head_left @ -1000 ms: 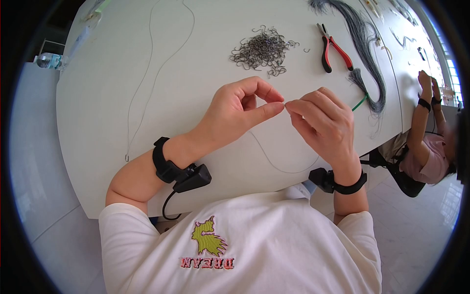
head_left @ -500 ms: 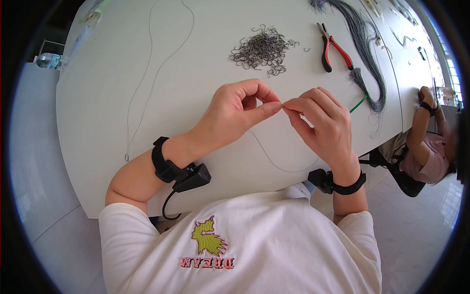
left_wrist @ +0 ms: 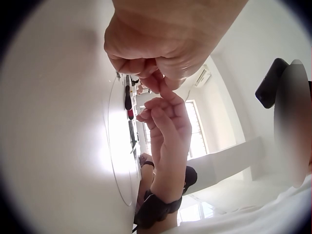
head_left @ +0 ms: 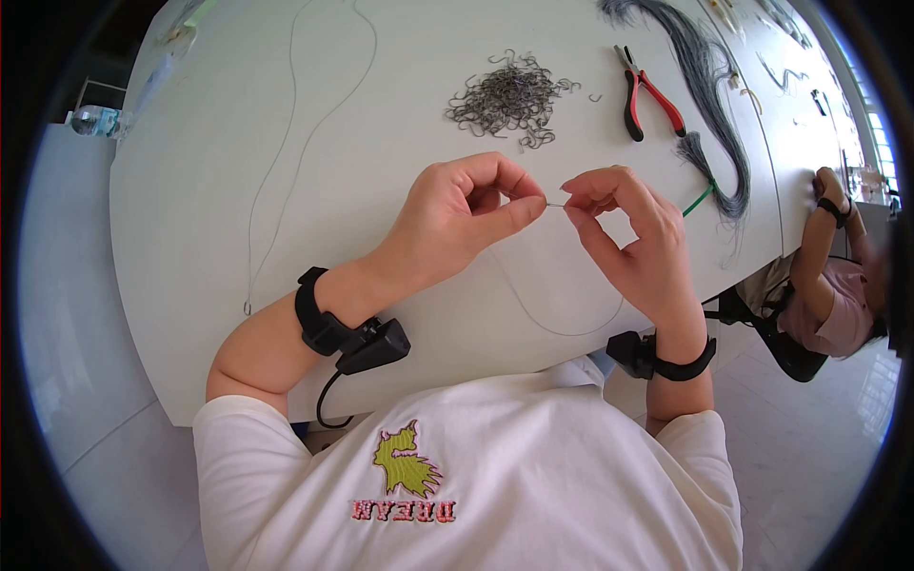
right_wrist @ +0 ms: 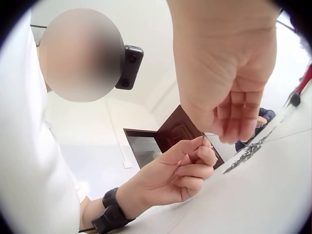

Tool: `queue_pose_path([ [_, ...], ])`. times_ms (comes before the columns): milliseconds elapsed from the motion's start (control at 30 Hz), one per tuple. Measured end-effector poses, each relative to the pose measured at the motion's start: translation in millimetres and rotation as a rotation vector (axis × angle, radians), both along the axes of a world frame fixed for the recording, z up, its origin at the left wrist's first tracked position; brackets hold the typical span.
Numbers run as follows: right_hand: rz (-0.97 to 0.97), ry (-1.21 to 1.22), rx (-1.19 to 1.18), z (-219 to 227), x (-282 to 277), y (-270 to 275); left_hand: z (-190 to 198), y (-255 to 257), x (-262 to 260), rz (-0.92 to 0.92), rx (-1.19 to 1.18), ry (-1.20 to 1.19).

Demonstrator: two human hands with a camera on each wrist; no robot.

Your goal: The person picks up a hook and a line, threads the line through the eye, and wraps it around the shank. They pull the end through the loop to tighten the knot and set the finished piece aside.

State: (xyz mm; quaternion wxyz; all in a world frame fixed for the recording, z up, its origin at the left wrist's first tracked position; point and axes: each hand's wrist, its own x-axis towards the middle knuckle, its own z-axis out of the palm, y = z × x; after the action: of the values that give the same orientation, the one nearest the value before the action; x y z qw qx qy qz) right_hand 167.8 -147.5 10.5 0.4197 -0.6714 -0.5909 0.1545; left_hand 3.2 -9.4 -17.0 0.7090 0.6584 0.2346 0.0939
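In the head view, the thumb and index finger of my left hand [head_left: 466, 205] pinch a small metal hook [head_left: 556, 204], a short thin bit of which sticks out toward the right. Most of it is hidden by the fingertips; its dark end [right_wrist: 204, 136] shows in the right wrist view. My right hand [head_left: 638, 224] faces it, thumb and fingertips curled at the protruding end and holding a thin wire, with the index finger raised. From between the hands the wire [head_left: 562, 333] hangs in a wide loop over the table's near edge.
A heap of small metal hooks [head_left: 509, 100] lies beyond the hands. Right of it are red-handled pliers [head_left: 650, 95] and a long bundle of grey wires [head_left: 709, 86] with a green tie. Another wire [head_left: 295, 162] lies at left. A person [head_left: 828, 257] sits at far right.
My right hand has drawn slightly to the right from the left fingertips and its index finger has lifted, baring a short thin piece between the hands. The left hand has barely moved.
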Motion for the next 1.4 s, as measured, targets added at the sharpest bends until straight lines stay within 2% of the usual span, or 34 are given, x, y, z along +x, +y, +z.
queue_pose_path([
  [133, 0.020, 0.061, -0.047, 0.4, 3.3, 0.6, 2.3, -0.2, -0.6, -0.008, -0.052, -0.014],
  [200, 0.010, 0.224, -0.069, -2.1, 2.5, 1.7, 4.0, -0.3, -1.0, -0.006, -0.078, -0.022],
  [300, 0.010, 0.340, -0.057, -9.2, 1.9, 3.2, 4.9, 0.4, -2.2, -0.023, -0.113, -0.035],
  [433, 0.006, 0.363, -0.058, -12.3, -1.6, 5.8, 3.1, 0.1, -2.4, -0.020, -0.179, -0.067],
  [500, -0.031, 0.554, -0.058, -15.6, -6.0, 7.0, 3.7, 0.6, -2.7, -0.022, -0.179, -0.068],
  [633, -0.035, 0.732, -0.126, -20.9, -14.3, 6.1, -0.6, -2.7, 0.1, 0.050, -0.165, -0.146],
  [700, -0.050, 0.577, -0.027, -23.9, -17.9, 6.5, -3.5, -3.4, 0.7, 0.099, -0.147, -0.202],
  [733, -0.051, 0.577, -0.028, -25.1, -19.0, 7.1, -4.2, -2.2, 0.2, 0.109, -0.107, -0.195],
  [800, -0.041, 0.352, 0.091, -26.9, -20.7, 9.1, -6.1, -1.2, 0.5, 0.120, -0.066, -0.190],
  [833, -0.039, 0.352, 0.091, -25.4, -21.9, 9.8, -7.0, -1.4, 0.9, 0.145, -0.010, -0.199],
  [900, -0.083, 0.172, 0.128, -21.2, -25.0, 10.8, -7.2, -1.9, 1.7, 0.171, 0.047, -0.207],
  [1033, -0.118, 0.058, 0.199, -20.0, -30.6, 11.8, -4.8, -0.9, 2.0, 0.225, 0.190, -0.186],
  [1100, -0.069, -0.160, 0.187, -14.3, -29.5, 9.6, -1.1, 0.6, 1.9, 0.233, 0.269, -0.159],
  [1133, -0.069, -0.157, 0.187, -11.7, -27.6, 10.1, 1.9, 1.9, 1.5, 0.212, 0.328, -0.147],
  [1200, -0.007, -0.331, 0.261, -6.8, -20.8, 13.2, 5.0, 2.1, 0.5, 0.187, 0.389, -0.131],
  [1333, 0.023, -0.374, 0.257, 1.8, -4.3, 17.8, 7.8, 0.0, 0.5, 0.101, 0.427, -0.120],
  [1400, 0.042, -0.215, 0.166, 2.9, -0.1, 18.8, 10.0, -0.2, 0.3, 0.076, 0.426, -0.120],
])
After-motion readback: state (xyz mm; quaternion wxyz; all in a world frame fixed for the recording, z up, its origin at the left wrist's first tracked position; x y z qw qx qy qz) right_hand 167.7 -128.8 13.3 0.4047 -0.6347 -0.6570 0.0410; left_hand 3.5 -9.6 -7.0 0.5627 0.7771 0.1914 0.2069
